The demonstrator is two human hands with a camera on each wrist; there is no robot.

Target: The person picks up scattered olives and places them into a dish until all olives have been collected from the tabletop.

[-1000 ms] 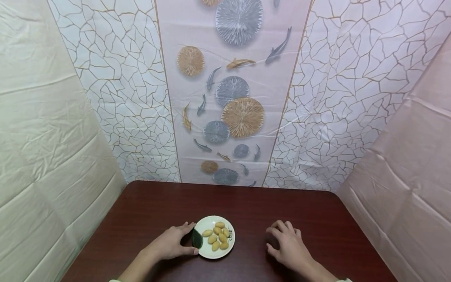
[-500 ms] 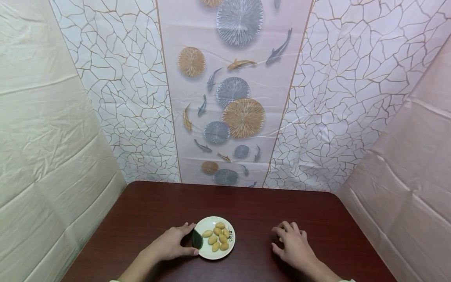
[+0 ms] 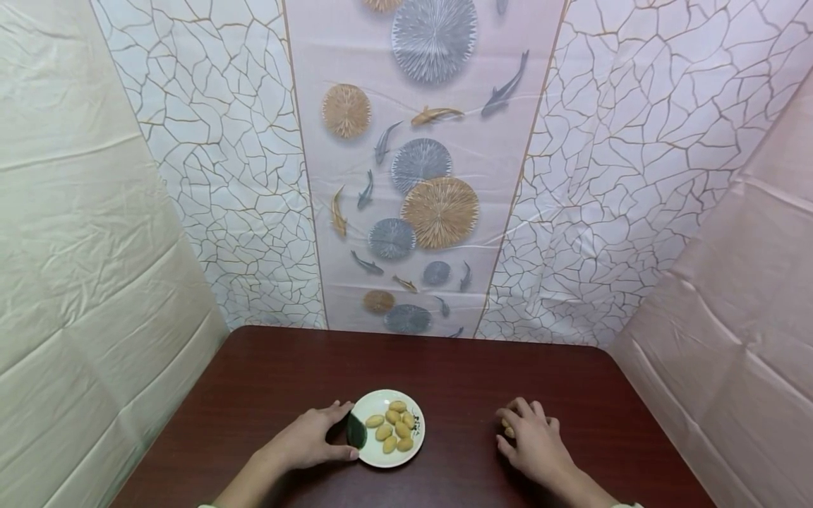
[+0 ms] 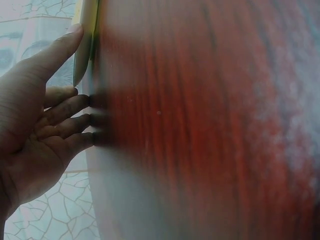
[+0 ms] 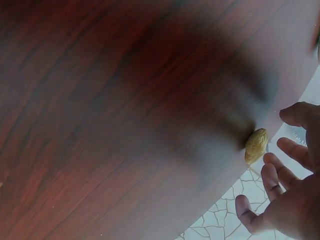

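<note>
A white plate (image 3: 360,459) with a dark green patch on its left side bears several small yellow oval pieces (image 3: 382,432). My left hand (image 3: 309,437) is at its left rim, thumb in front and fingers behind, touching the edge. In the left wrist view the thumb lies against the side of the plate (image 4: 85,45) and the other fingers are loosely bent. Over the table at right is my right hand (image 3: 532,441), fingers spread and slightly bent above another yellow piece (image 5: 256,146). Its wrinkled surface shows in the right wrist view, with a gap between it and the thumb.
The dark red-brown wooden table (image 3: 444,367) has rounded far corners. Behind it hangs a patterned cloth (image 3: 438,212) with fish and discs. Plain pale cloths (image 3: 718,282) enclose the left and right sides.
My right hand has shifted a little to the right, away from the plate, and yellow shows beneath its fingers. The left hand and the plate have stayed in place.
</note>
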